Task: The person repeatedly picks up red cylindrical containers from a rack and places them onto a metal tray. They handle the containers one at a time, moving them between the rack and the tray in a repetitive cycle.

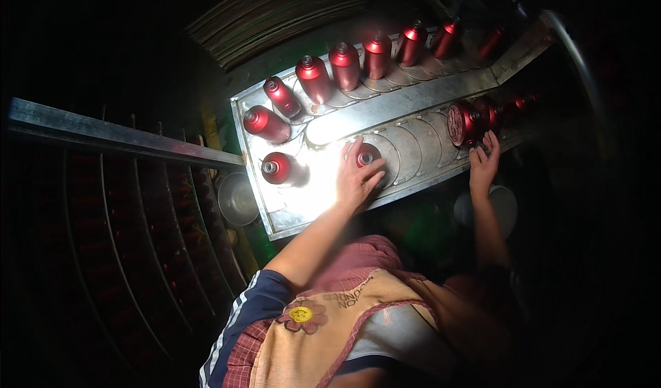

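Note:
My left hand [360, 174] is over a shiny red metal-looking bottle [365, 156] on the brightly lit part of the slatted metal conveyor [406, 88]. Its fingers curl around the bottle's shoulder, with the narrow neck showing between them. To the right, my right hand [484, 155] is raised at the conveyor's near edge, fingers apart. Just beyond its fingertips, another red bottle [461, 123] lies on its side with its round base facing left. More red bottles [487, 112] behind it fade into shadow.
Several upright red bottles [312, 78] follow the conveyor's far side and curve round its left end. At left, a metal rail [131, 137] runs above dark racks [138, 229] of reddish items. Round metal containers [237, 199] sit beside and below the conveyor. Stacked flat sheets [275, 16] lie behind.

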`<action>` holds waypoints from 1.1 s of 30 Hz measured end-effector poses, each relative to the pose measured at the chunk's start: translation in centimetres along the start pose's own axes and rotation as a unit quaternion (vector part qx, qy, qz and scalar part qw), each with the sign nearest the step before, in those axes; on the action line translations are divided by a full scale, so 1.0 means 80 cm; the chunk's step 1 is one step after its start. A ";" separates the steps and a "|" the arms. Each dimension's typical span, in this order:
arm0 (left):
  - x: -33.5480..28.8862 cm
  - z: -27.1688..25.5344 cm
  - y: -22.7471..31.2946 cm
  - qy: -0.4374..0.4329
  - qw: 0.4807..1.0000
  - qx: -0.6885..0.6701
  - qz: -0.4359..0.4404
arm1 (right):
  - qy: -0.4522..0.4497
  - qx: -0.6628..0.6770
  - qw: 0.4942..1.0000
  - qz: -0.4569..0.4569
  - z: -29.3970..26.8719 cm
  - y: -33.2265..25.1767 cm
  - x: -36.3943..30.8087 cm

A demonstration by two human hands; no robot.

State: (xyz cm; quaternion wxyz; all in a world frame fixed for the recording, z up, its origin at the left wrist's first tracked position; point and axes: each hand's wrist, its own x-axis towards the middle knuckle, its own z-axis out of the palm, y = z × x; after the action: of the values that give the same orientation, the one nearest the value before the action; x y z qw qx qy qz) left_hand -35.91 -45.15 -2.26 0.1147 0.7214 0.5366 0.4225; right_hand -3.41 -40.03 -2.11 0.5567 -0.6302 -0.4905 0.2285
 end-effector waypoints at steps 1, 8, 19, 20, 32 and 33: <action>0.001 -0.008 -0.001 -0.022 0.999 -0.004 -0.024 | -0.021 0.035 0.999 -0.011 0.016 -0.009 -0.015; -0.037 -0.116 -0.025 0.049 0.995 -0.054 -0.069 | -0.249 0.204 0.947 -0.008 0.192 -0.064 -0.104; -0.418 -0.523 0.060 0.342 0.914 -0.124 -0.180 | -0.525 0.240 0.795 -0.186 0.272 -0.316 -0.497; -0.454 -0.576 0.067 0.370 0.908 -0.131 -0.151 | -0.523 0.242 0.795 -0.188 0.278 -0.344 -0.535; -0.749 -1.066 0.258 0.593 0.527 0.570 -0.212 | -0.610 0.396 0.370 -0.577 0.533 -0.877 -0.898; -0.762 -1.099 0.262 0.574 0.516 0.570 -0.282 | -0.588 0.375 0.380 -0.607 0.547 -0.914 -0.935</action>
State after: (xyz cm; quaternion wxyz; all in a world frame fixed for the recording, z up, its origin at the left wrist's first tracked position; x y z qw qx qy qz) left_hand -90.20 -131.91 35.30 -0.5407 0.0437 0.7871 0.2936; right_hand -97.53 -91.78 34.23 0.2988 0.4014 -0.8108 0.3037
